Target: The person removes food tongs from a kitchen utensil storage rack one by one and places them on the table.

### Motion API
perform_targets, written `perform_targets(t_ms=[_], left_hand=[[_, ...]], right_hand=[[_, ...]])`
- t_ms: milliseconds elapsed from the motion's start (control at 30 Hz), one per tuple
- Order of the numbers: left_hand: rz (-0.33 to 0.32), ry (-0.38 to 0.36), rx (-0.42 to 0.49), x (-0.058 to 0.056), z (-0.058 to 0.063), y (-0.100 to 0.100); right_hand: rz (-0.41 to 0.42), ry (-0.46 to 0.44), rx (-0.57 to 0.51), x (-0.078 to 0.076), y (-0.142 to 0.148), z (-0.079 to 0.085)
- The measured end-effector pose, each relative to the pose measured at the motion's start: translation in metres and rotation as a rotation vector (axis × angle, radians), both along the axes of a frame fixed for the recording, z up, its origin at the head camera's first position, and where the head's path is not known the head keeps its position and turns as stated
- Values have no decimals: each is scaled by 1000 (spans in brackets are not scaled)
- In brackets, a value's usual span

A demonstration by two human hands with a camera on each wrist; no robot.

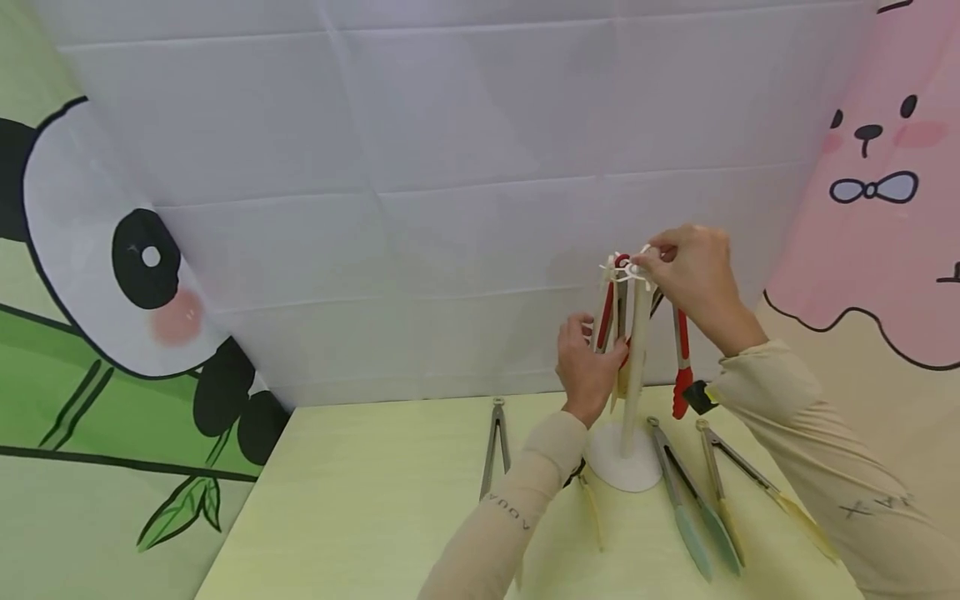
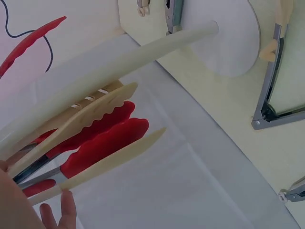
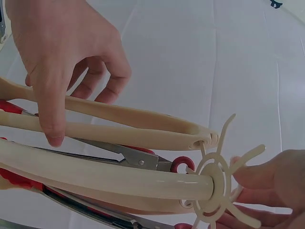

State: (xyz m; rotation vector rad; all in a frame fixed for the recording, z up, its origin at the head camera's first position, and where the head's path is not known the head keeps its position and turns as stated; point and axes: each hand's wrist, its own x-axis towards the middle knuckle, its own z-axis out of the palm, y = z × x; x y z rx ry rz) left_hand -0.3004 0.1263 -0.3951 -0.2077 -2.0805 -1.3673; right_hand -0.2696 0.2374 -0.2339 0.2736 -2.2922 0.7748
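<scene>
A cream stand with a round base (image 1: pixel 624 467) and upright pole (image 1: pixel 637 367) carries a ring of hooks (image 3: pixel 226 183) at its top. Beige tongs (image 3: pixel 143 136) hang by their looped end from one hook, and my left hand (image 1: pixel 588 367) grips their arms between thumb and fingers. Up at the hook ring, my right hand (image 1: pixel 697 271) pinches a hook with thumb and fingers; part of that hold is hidden. Behind the beige tongs hang red-tipped tongs (image 2: pixel 109 143). Another red pair (image 1: pixel 682 367) hangs on the right side.
Grey-green tongs (image 1: pixel 693 508) and yellow-tipped tongs (image 1: pixel 772 492) lie on the pale yellow table (image 1: pixel 360 500), right of the base. Metal-armed tongs (image 1: pixel 495 446) lie to the left, partly under the left sleeve. A white cloth wall (image 1: pixel 450 250) stands behind.
</scene>
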Motion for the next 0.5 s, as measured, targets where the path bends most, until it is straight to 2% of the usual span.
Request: perform_targets(t_ms=[200,500], left_hand=[[47,19,9,-1,-3,6],[99,100,-11,-1,-4,9]], right_hand=[[2,-3,-15,0,-2,-1],[0,-2,-21,1,0,-2]])
